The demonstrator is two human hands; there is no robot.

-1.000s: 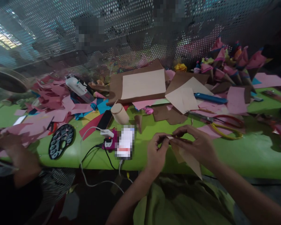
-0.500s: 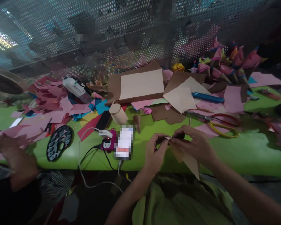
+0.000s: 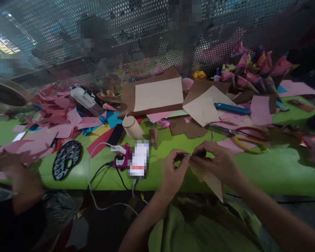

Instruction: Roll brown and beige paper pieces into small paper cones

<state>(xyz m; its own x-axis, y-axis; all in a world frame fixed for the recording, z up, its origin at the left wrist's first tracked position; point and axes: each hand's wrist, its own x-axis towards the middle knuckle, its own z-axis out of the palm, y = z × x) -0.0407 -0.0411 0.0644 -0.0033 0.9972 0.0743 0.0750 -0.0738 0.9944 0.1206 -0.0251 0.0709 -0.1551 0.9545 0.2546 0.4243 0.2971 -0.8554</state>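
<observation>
A piece of tan paper [image 3: 212,183] hangs below my fingers over the table's front edge, one pointed corner aimed down. My left hand [image 3: 174,169] pinches its upper tip between thumb and forefinger. Right beside it, my right hand [image 3: 216,161] is closed on the same paper, thumb and fingertips almost touching those of the left. The fingers hide the part of the paper between them. Left of my hands lies a phone [image 3: 139,161] with a lit screen, plugged into a cable. Behind them are scissors [image 3: 248,138] with red and yellow handles.
Paper-wrapped cones [image 3: 254,75] crowd the back right. A cream sheet [image 3: 159,94] lies on brown paper at the back. A paper roll [image 3: 132,127], a purple power socket [image 3: 121,161] and a white cable occupy the middle. At the left, another person's hand [image 3: 10,164] rests near pink paper.
My fingertips have shifted slightly at the tip of the paper, and less of the light tip shows between them. The rest looks nearly the same.
</observation>
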